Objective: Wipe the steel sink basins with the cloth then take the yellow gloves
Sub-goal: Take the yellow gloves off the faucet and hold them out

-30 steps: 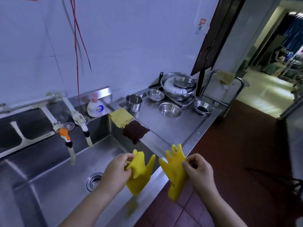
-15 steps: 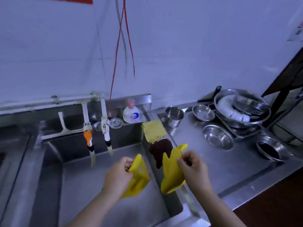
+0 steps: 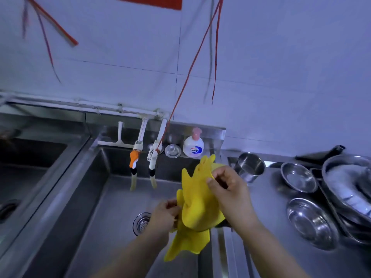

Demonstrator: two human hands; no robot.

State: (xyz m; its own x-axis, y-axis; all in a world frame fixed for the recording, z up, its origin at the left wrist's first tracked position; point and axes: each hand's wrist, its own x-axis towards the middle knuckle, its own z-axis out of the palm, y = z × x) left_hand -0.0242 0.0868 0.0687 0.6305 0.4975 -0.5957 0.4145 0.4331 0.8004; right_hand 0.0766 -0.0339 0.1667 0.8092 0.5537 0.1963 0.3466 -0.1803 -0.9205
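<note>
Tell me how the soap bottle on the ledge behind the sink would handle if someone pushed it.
The soap bottle looks squat and round with a wide base, so it would probably slide rather than tip. Its pink pump top is narrow and tall; a push up there seems likelier to rock it. The steel ledge looks smooth, so it may skid easily. How full it is cannot be told.

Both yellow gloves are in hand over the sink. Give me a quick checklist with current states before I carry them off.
1. Right hand grips the upper yellow glove: ok.
2. Left hand grips the lower yellow glove: ok.
3. Gloves overlap above the sink basin, touching no dishes: ok.
4. Faucets shut off: no stream visible, ok.
5. Basin wiped clean: cannot tell.
6. Steel cup clear of right hand: ok, though close.
</note>
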